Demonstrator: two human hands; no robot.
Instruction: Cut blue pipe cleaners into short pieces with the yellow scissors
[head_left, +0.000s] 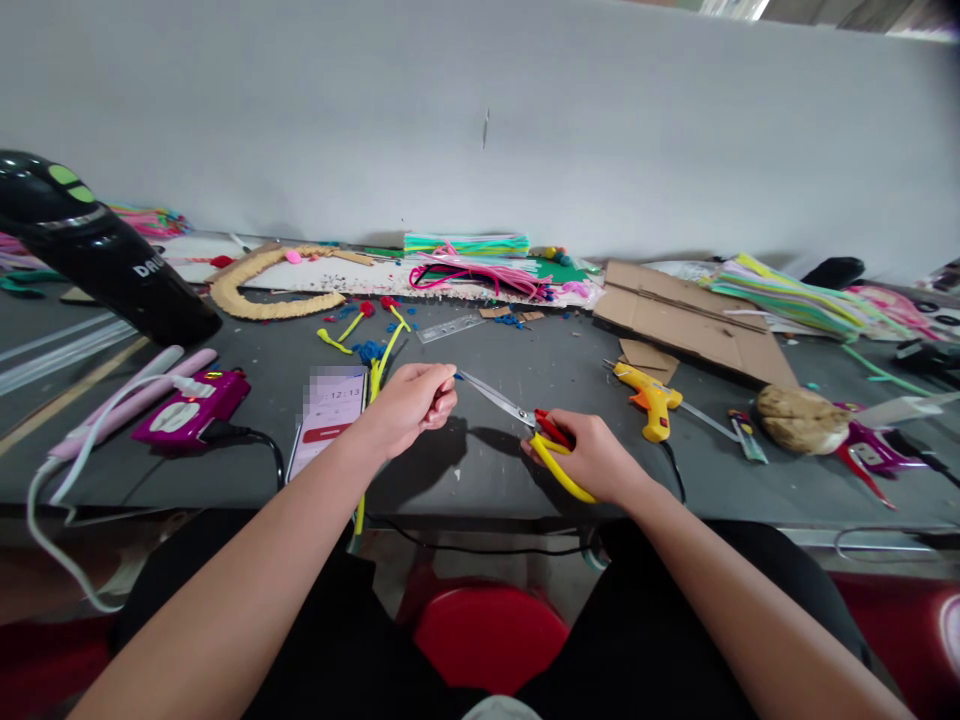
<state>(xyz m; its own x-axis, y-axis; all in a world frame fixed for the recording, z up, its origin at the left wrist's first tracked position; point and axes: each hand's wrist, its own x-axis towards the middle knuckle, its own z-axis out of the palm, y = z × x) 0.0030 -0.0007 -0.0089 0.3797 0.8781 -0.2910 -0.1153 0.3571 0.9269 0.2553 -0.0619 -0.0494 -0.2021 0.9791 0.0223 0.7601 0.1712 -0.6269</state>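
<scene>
My right hand [585,452] is wrapped round the red and yellow handles of a pair of scissors [499,398]. Their metal blades point left, toward my left hand [411,408], and look nearly closed. That hand is closed in a pinch, with the tip of a small blue piece [459,376] showing at its fingertips beside the scissor points. Most of the piece is hidden by the fingers. Behind my left hand lie crumpled blue bits [370,351] and yellow fuzzy stems [388,350], some tipped with red.
A phone [322,420] lies left of my left hand. A yellow glue gun [651,400] lies right of the scissors. Cardboard [690,320], a clear ruler [450,327] and bundled coloured stems [787,295] are farther back. A black tumbler [112,260] stands at left, near a purple power strip [191,412].
</scene>
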